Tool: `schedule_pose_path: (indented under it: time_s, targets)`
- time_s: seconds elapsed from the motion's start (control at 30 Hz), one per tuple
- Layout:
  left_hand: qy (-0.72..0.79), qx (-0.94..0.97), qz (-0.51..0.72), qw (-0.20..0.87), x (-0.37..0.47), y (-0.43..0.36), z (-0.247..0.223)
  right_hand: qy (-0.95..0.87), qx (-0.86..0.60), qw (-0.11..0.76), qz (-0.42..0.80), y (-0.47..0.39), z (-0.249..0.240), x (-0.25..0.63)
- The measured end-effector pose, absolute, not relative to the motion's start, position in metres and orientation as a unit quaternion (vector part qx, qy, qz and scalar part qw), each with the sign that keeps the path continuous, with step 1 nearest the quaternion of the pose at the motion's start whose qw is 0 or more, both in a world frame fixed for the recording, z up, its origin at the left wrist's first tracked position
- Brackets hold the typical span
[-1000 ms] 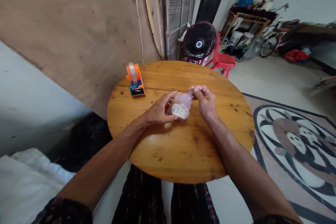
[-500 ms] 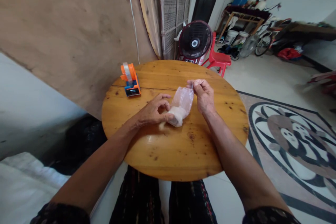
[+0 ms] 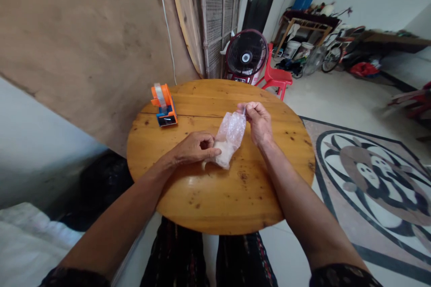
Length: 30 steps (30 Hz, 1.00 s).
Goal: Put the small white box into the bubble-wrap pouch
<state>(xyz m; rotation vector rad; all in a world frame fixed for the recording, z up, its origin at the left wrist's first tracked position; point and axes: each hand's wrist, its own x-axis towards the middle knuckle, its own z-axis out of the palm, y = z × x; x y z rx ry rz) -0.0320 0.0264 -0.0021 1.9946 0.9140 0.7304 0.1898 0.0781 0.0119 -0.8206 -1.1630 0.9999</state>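
A translucent bubble-wrap bag (image 3: 231, 130) lies over the middle of the round wooden table (image 3: 218, 206). In its lower end sits a whitish object (image 3: 224, 154), whose details are hard to make out. My left hand (image 3: 197, 147) pinches this lower end between thumb and fingers, with a pale strip trailing below the thumb. My right hand (image 3: 257, 121) holds the bag's upper right corner, its fingers closed on the edge.
An orange and blue tape dispenser (image 3: 164, 105) stands at the table's back left. Behind the table are a dark red fan (image 3: 246, 56) and a red chair (image 3: 278, 76). A brown board (image 3: 84, 36) leans at the left.
The bag's lower end has tipped slightly downward, and the fingers of my left hand have drawn in closer around it. My right hand keeps its hold on the corner. The view has shifted slightly.
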Motion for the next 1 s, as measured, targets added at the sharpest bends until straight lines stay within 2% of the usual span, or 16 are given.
schedule_pose_path:
  time_s: [0.2, 0.37, 0.57, 0.77, 0.87, 1.0]
  targets:
    - [0.385, 0.766, 0.291, 0.424, -0.032, 0.025, -0.005, -0.525, -0.389, 0.629, 0.421, 0.08, 0.012, 0.191]
    - [0.348, 0.764, 0.311, 0.446, -0.03, 0.026, -0.008, -0.538, -0.434, 0.609, 0.389, 0.079, 0.012, 0.19]
    - [0.369, 0.79, 0.3, 0.386, -0.03, 0.026, -0.004, -0.542, -0.44, 0.611, 0.373, 0.08, 0.012, 0.193]
    - [0.4, 0.774, 0.332, 0.362, -0.03, 0.028, -0.003, -0.59, -0.416, 0.635, 0.274, 0.055, 0.024, 0.188]
    - [0.405, 0.772, 0.339, 0.354, -0.029, 0.03, -0.005, -0.659, -0.408, 0.581, 0.246, 0.032, 0.028, 0.18]
    - [0.385, 0.781, 0.346, 0.348, -0.03, 0.033, -0.009, -0.74, -0.47, 0.454, 0.159, 0.021, 0.025, 0.171]
